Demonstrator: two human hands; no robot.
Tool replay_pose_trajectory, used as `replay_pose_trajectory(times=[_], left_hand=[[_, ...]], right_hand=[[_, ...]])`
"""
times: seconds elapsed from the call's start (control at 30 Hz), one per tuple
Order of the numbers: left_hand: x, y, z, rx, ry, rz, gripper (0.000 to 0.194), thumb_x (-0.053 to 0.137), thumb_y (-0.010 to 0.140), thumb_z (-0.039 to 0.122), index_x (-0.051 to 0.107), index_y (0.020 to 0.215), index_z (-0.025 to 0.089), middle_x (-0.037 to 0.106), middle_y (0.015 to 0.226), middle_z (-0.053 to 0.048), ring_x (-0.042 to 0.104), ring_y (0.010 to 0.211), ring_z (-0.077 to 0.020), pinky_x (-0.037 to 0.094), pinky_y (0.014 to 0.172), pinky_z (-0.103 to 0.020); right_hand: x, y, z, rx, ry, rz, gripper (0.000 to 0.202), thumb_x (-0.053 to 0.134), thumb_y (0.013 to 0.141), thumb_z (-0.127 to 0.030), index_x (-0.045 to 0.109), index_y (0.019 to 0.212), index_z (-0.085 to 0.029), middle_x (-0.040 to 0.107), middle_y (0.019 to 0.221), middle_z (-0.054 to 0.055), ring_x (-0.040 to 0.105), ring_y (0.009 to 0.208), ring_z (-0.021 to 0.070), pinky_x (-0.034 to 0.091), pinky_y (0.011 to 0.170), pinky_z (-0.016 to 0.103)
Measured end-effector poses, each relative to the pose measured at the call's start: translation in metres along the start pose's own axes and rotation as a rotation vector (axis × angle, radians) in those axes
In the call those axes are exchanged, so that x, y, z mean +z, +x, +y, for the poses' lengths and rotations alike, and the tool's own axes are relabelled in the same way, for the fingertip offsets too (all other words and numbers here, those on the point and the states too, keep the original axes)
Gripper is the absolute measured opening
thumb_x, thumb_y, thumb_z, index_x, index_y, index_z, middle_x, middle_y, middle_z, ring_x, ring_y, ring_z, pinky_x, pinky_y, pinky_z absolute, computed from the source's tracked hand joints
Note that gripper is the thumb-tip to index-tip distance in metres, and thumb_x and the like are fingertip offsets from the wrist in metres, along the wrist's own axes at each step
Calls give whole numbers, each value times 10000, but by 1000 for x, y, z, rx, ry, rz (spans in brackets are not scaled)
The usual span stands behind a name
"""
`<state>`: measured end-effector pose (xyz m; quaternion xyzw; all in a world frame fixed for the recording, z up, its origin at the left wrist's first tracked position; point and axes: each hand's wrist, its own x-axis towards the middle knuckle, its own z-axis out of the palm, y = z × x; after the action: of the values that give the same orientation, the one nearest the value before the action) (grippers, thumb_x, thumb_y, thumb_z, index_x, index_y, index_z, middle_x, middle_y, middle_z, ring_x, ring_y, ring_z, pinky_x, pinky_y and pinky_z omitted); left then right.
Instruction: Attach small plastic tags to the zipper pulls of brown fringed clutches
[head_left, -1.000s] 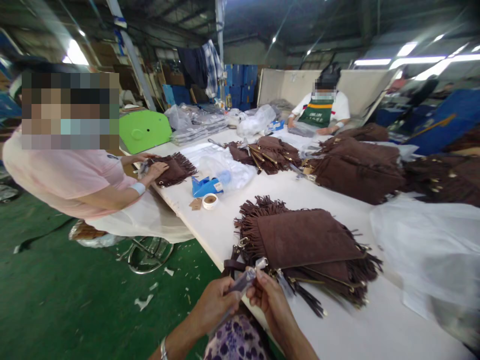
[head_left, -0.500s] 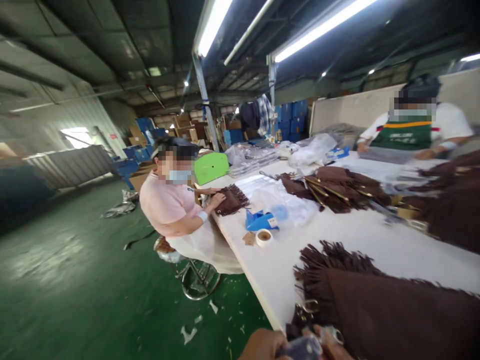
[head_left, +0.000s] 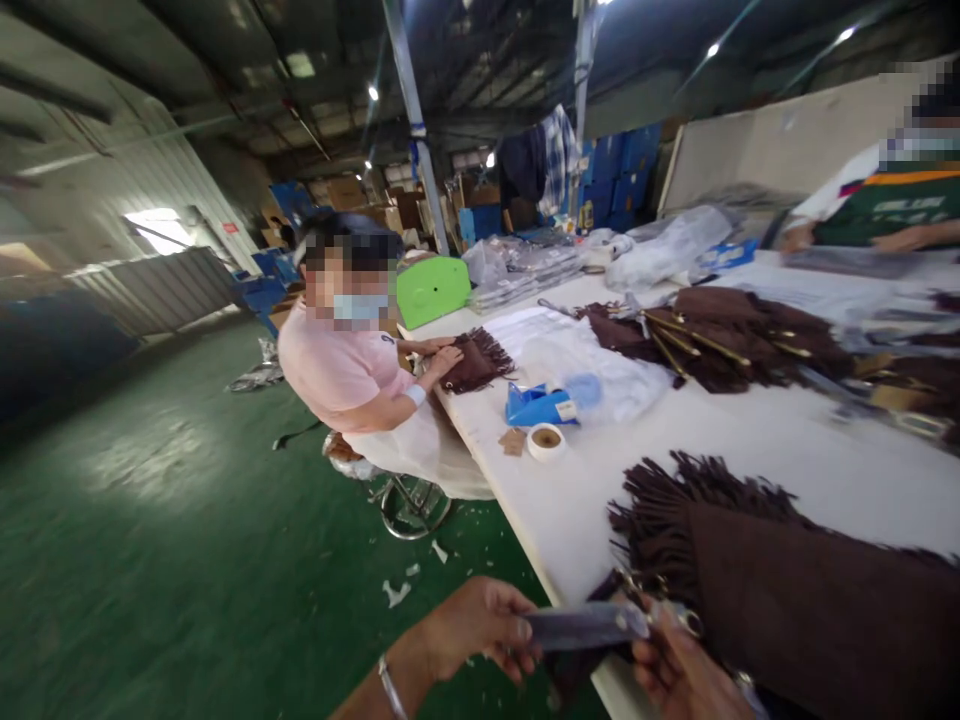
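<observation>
My left hand (head_left: 480, 628), with a bangle at the wrist, is closed on one end of a flat greyish strap (head_left: 581, 627) that looks wrapped in clear plastic. Pinching the strap's other end, beside metal fittings, is my right hand (head_left: 686, 665). The strap spans the gap between my hands, over the table's near edge. Just right of it lies a dark brown fringed bag (head_left: 810, 590) on the white table (head_left: 600, 500). A metal clasp (head_left: 637, 590) shows at the bag's lower left corner, partly behind my right hand.
A white tape roll (head_left: 546, 442), a brown tag (head_left: 512, 442) and a blue tape dispenser (head_left: 541, 406) lie farther up the table. More brown pieces with gold zippers (head_left: 697, 335) are behind. A seated co-worker (head_left: 345, 370) handles a brown fringed piece (head_left: 480, 360); another person (head_left: 885, 210) sits far right.
My hands have moved apart and up into view, the left one going leftward, so the strap now stretches between them. The view has tilted down and turned slightly left.
</observation>
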<state>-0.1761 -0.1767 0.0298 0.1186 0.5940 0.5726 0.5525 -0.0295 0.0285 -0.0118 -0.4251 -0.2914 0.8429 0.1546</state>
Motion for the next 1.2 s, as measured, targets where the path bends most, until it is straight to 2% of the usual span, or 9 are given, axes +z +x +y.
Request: replay_pose_trajectory(times=[0.2,0.37,0.5,0.57,0.67,0.77,0.87,1.03,1.2], left_hand=[[-9,11,-8,-17,13,75,413,724,746,404,646,1013,99,697,800,-88,602,603,-125,450,545,-217],[-15,15,-14,-78,10,3,416,701,760,452,614,982,111,686,797,-61,598,615,-133,445,566,-233],[-14,10,9,-14,231,-184,370,641,800,480,651,911,127,694,816,-52,613,712,-164,426,636,-243],[-4,12,27,42,364,-210,346,575,850,469,672,919,145,690,848,-41,613,790,-177,428,692,-247],[26,26,45,137,419,-155,358,551,869,433,612,1126,191,664,869,-13,598,800,-172,432,716,-254],[62,45,43,182,409,-144,382,609,822,361,584,1163,192,636,817,3,563,711,-155,404,624,-241],[84,58,27,177,311,-108,426,661,747,268,575,1156,186,641,805,1,575,722,-167,401,628,-250],[87,64,9,132,122,-79,378,688,703,263,606,1052,143,674,850,-41,603,791,-196,422,690,-278],[85,63,12,106,180,-25,283,650,641,133,626,923,135,663,768,-11,577,719,-163,401,643,-257]], right_hand=[[21,-23,-1,-119,2,-26,460,712,760,-462,634,1089,-150,709,972,75,596,645,108,499,504,188],[19,-22,2,-153,-9,-5,455,657,813,-458,613,1128,-132,700,1050,124,590,643,115,490,515,208],[20,-25,0,-166,-43,-13,411,654,812,-471,655,1007,-110,718,928,116,557,596,107,468,517,209],[20,-28,-2,-158,-34,-5,365,676,796,-460,669,933,-121,716,886,94,538,581,98,457,520,204],[19,-30,-4,-145,-12,19,342,734,743,-435,688,893,-131,694,818,54,499,568,90,447,521,201],[17,-31,-6,-126,0,29,377,765,699,-444,707,906,-135,646,729,17,482,574,93,446,524,203],[14,-31,-6,-94,4,25,380,781,682,-448,707,909,-153,643,733,11,489,572,89,427,504,191],[8,-33,4,-95,40,111,456,788,646,-504,687,961,-190,654,721,19,526,552,103,359,413,164],[4,-32,9,-94,-36,203,460,824,564,-529,663,821,-184,651,684,-5,466,463,68,333,380,163]])
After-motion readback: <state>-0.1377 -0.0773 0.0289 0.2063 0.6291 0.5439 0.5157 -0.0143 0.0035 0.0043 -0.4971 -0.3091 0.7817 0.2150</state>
